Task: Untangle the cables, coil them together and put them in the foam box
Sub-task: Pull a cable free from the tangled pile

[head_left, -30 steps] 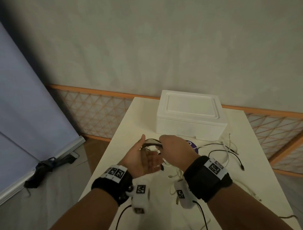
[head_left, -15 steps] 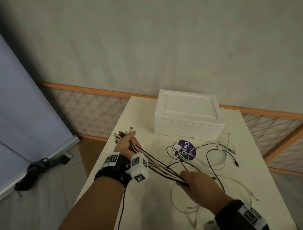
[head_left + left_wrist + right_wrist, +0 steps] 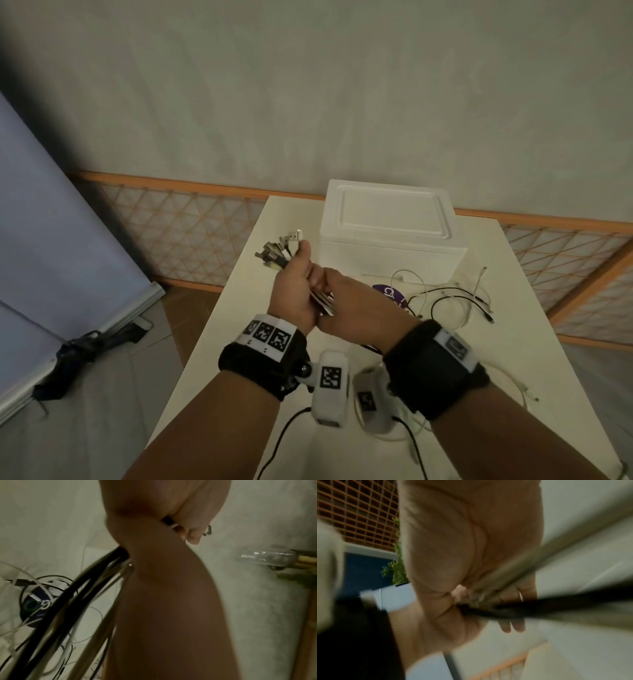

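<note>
My left hand (image 3: 296, 281) grips a bundle of black and white cables (image 3: 322, 298) above the table, and their metal plugs (image 3: 279, 248) fan out past its thumb. My right hand (image 3: 346, 301) meets the left and holds the same bundle just below it. In the left wrist view the cables (image 3: 82, 582) run out of the fist (image 3: 154, 536) down toward the table. The blurred right wrist view shows fingers (image 3: 511, 615) curled round the cables (image 3: 530, 609). The white foam box (image 3: 390, 236) stands shut at the table's far side.
Loose cable tails (image 3: 455, 301) sprawl over the white table (image 3: 513, 342) to the right, beside a purple round sticker (image 3: 390, 293). The table's left edge drops to the floor, where a dark strap (image 3: 85, 353) lies. An orange lattice rail (image 3: 191, 236) runs behind.
My right hand, which had slid down the bundle toward me half a second ago, has come back up to the left hand. The left hand has risen slightly with the plugs.
</note>
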### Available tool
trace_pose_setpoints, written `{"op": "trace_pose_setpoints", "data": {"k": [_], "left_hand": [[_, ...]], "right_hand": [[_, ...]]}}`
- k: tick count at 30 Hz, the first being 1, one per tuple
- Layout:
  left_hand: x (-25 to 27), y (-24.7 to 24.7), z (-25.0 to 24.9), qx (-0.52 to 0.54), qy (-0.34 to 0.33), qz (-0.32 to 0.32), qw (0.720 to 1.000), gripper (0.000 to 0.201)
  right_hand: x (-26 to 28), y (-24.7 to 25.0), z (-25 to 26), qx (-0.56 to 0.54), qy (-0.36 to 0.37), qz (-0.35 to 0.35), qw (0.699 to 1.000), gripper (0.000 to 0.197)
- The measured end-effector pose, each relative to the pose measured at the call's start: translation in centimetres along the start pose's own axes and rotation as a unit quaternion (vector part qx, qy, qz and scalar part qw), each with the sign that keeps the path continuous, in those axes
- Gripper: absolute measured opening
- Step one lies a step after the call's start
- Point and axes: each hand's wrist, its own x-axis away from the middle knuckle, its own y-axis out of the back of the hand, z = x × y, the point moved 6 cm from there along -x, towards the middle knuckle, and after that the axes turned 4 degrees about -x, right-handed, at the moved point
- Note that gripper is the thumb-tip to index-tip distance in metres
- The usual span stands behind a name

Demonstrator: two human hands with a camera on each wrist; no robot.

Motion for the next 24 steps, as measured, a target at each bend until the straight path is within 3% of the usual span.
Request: {"op": "trace_pose_setpoints", "data": {"k": [2, 4, 9, 12, 15, 19, 21, 23, 24], "left_hand": [[0.3, -0.2, -0.6, -0.021, -0.028, 0.008, 0.999, 0.057], [0.4, 0.2, -1.7, -0.027, -0.053, 0.013, 0.998, 0.049], [1.3, 0.9, -2.1, 0.002, -0.077, 0.067, 0.995, 0.013], [1.5, 2.0, -3.2, 0.079, -0.073, 0.058, 0.992, 0.017], [0.6, 4.1, -4.9, 0.135, -0.065, 0.04, 0.988, 0.034], [0.7, 4.9, -2.0, 0.13, -0.023, 0.024, 0.991, 0.04], [0.8, 4.7, -0.4, 0.084, -0.013, 0.002, 0.996, 0.044], [0.6, 4.8, 0.0, 0.028, -0.019, -0.021, 0.999, 0.045], [0.5, 4.9, -0.1, 0.009, -0.024, -0.029, 0.999, 0.046]], "right_hand": [[-1.0, -1.4, -0.2, -0.057, -0.014, -0.023, 0.998, 0.034], [-1.3, -2.7, -0.6, -0.038, -0.012, -0.038, 0.998, 0.02], [-1.1, -3.6, -0.6, 0.053, 0.017, -0.102, 0.993, 0.027], [-0.4, -3.9, -2.8, 0.117, 0.016, -0.097, 0.988, 0.027], [1.8, -4.2, -7.4, 0.161, -0.05, -0.07, 0.983, 0.022], [3.7, -4.5, -11.8, 0.182, -0.102, -0.046, 0.977, 0.022], [3.7, -5.3, -12.9, 0.149, -0.114, 0.043, 0.981, 0.032], [3.9, -5.2, -12.2, 0.078, -0.106, 0.165, 0.977, 0.067], [3.7, -4.3, -10.9, 0.024, -0.092, 0.181, 0.979, 0.084]]}}
